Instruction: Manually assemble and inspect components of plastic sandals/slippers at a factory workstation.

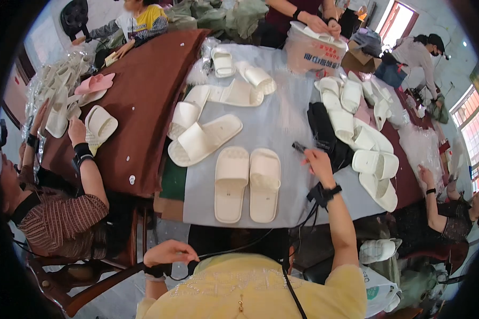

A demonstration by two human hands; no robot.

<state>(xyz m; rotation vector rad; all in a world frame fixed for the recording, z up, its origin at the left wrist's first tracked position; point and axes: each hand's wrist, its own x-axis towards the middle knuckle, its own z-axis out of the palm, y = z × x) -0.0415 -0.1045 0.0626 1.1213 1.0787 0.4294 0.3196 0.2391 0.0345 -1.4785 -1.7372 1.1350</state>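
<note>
My right hand point(318, 164) is over the right part of the grey-covered table, its fingers closed on a small dark item point(298, 146) too small to name. Just beyond it lies a black folded cloth or bag point(324, 130). Low at the left, off the table's front edge, my left hand point(170, 252) holds nothing, its fingers loosely stretched. Between the hands, a pair of cream slippers stands side by side: the left slipper point(231, 183) and the right slipper point(264, 185), heels toward me.
Several more cream slippers point(205, 141) lie at the left, and a pile of slippers point(375, 165) at the right. Across the table a person's hands point(319, 24) work at a plastic bag point(315, 53). People sit at both sides. A brown-covered table point(138, 106) adjoins at left.
</note>
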